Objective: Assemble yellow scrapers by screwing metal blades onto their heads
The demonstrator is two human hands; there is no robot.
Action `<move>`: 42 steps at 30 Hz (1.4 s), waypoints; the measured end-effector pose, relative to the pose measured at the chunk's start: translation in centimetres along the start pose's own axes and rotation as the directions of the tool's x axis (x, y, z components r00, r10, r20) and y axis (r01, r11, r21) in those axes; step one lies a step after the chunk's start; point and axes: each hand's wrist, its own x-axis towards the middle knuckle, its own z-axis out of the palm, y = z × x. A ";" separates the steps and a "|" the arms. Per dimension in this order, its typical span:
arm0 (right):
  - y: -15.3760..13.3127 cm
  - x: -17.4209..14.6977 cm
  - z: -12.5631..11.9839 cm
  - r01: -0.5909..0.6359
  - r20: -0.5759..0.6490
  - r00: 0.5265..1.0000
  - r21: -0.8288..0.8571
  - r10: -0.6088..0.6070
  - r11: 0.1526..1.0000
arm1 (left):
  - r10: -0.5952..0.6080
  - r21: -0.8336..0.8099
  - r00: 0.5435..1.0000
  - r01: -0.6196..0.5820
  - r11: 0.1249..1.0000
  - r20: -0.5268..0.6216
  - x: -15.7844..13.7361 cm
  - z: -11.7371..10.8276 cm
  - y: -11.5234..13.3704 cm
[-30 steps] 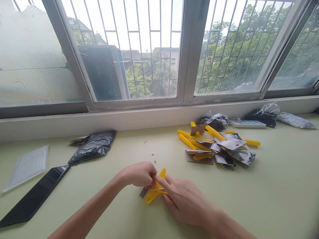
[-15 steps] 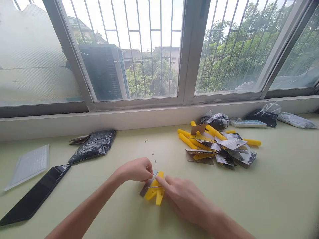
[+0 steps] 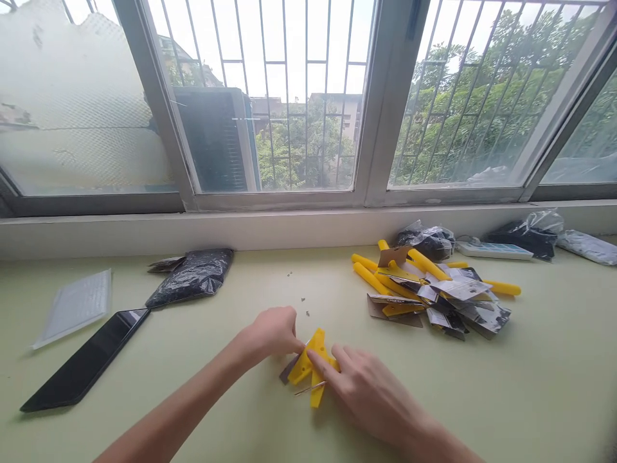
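A yellow plastic scraper head [image 3: 303,368] with small holes lies near the middle of the table, tilted. A grey metal blade [image 3: 288,372] shows along its left side. My left hand [image 3: 276,331] is closed at the blade's upper end, its fingertips partly hidden. With the index finger stretched onto the yellow plastic, my right hand [image 3: 369,389] grips the scraper from the right. From under that hand a thin metal rod [image 3: 308,388] points left across the scraper's lower yellow arm; its other end is hidden. Several small screws [image 3: 307,313] lie just beyond my left hand.
At the back right is a pile of yellow-handled scrapers [image 3: 385,280] with cardboard sleeves. Behind it are a bag of black items [image 3: 427,239] and a white power strip [image 3: 496,250]. Leftward lie a black plastic packet [image 3: 193,276], a black glossy panel [image 3: 81,363] and a clear wrap [image 3: 74,305].
The view has shifted, moving everything slightly right. The yellow scraper head has turned between my hands, and the metal rod now crosses lower. My left fingers have moved down at the blade.
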 end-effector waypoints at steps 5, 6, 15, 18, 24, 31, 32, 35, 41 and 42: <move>0.4 -0.7 0.3 -0.021 -0.006 1.000 0.041 0.022 0.999 | 0.030 0.000 0.999 -0.030 1.000 0.024 -0.2 0.5 0.3; 0.6 -0.8 0.2 -0.030 -0.001 1.000 0.057 0.030 0.998 | 0.034 -0.001 0.999 -0.034 0.999 0.016 -0.3 0.6 0.4; 4.2 -1.3 -0.6 -0.069 -0.001 0.998 0.176 0.070 0.982 | 0.041 -0.035 0.998 -0.039 0.999 0.055 -1.2 0.7 0.9; 4.7 -1.4 -0.4 -0.014 -0.004 1.000 0.162 0.015 0.987 | 0.055 -0.002 0.998 -0.055 0.998 0.022 -1.0 1.1 1.3; 5.2 -1.6 -0.7 0.011 -0.010 1.000 0.186 -0.009 0.983 | 0.066 -0.055 0.996 -0.063 0.996 0.052 -0.1 2.0 1.1; 5.7 -1.8 -0.6 -0.021 0.019 1.000 0.187 0.018 0.982 | 0.097 -0.180 0.994 -0.087 0.980 0.046 0.5 0.5 -0.6; 5.5 -1.6 -0.5 -0.014 0.025 1.000 0.183 0.009 0.983 | 0.109 -0.215 0.992 -0.094 0.972 0.057 0.8 0.1 -1.2; 4.9 -1.4 -0.3 0.001 0.015 1.000 0.175 -0.004 0.985 | 0.205 -0.437 0.974 -0.143 0.888 0.100 2.0 -0.6 -2.7; 4.9 -1.3 0.0 0.050 -0.099 0.994 0.130 -0.037 0.990 | 0.356 -0.698 0.925 -0.171 0.695 0.129 4.5 2.3 -3.3; 5.0 -1.4 0.0 0.055 -0.125 0.991 0.130 -0.038 0.990 | 0.362 -0.711 0.923 -0.167 0.684 0.132 4.6 2.7 -3.2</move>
